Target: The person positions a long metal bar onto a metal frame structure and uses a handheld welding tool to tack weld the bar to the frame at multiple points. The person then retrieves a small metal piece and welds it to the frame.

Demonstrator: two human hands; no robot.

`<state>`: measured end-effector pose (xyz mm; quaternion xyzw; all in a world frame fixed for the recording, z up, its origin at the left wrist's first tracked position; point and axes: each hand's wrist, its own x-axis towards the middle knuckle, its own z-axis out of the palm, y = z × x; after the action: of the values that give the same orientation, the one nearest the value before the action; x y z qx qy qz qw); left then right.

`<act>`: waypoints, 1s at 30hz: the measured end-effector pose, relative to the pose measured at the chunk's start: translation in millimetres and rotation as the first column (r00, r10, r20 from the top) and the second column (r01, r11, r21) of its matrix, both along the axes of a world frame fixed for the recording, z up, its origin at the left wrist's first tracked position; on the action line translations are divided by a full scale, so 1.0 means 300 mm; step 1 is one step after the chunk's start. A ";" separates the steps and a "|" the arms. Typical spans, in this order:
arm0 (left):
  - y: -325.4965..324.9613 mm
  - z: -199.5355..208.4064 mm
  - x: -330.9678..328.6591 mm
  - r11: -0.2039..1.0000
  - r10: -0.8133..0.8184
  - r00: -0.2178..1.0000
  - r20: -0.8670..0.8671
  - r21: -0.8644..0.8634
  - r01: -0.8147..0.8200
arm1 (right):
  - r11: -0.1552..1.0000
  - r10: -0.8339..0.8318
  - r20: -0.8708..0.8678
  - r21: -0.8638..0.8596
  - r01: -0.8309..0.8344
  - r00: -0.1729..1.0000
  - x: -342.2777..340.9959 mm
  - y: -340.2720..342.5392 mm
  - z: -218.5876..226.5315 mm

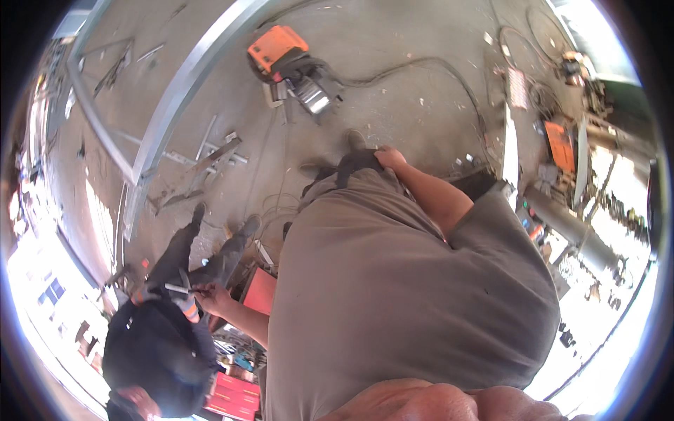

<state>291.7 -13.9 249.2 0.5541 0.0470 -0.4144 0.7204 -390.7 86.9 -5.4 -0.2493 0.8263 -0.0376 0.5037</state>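
Grey-brown shirt [393,281]: filled the middle of the view, nearest the camera.
Left hand [210,298]: reached out leftward toward the co-worker [158,344]; had fingers clamped on the dark end of a slim pale tool [177,288].
Slim pale tool: pointed left from those fingers, near the co-worker's orange sleeve band [191,312].
Right hand [391,158]: rested at a dark trouser leg [358,163], near the knee; could not tell fingers together from fingers apart.
Red case [261,291]: showed just beyond the left forearm.
Orange machine [279,48]: sat on the floor [421,31] ahead, beside a shiny metal part [314,98].
Black cable [435,60]: curved away rightward across the floor.
Steel frame [184,84]: stretched through the upper left, near loose metal bars [223,151].
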 end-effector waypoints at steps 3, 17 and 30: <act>0.021 0.000 0.016 1.000 -0.022 1.000 0.009 0.004 0.022 | 1.000 -0.024 0.021 0.015 0.024 0.999 -0.005 0.009 0.008; 0.014 -0.179 -0.384 0.802 -0.526 0.789 0.317 0.493 0.337 | 0.881 0.468 -0.086 -0.036 -0.472 0.880 -0.055 0.060 -0.103; 0.380 -0.521 -0.706 0.144 -0.911 0.310 -0.274 0.493 0.858 | 0.617 0.772 -0.150 -0.062 -0.785 0.618 -0.081 -0.080 0.025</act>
<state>79.8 100.2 92.8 0.6747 -0.2006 -0.6961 0.1417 -414.9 63.0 2.0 -0.6146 0.6585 0.1480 0.4084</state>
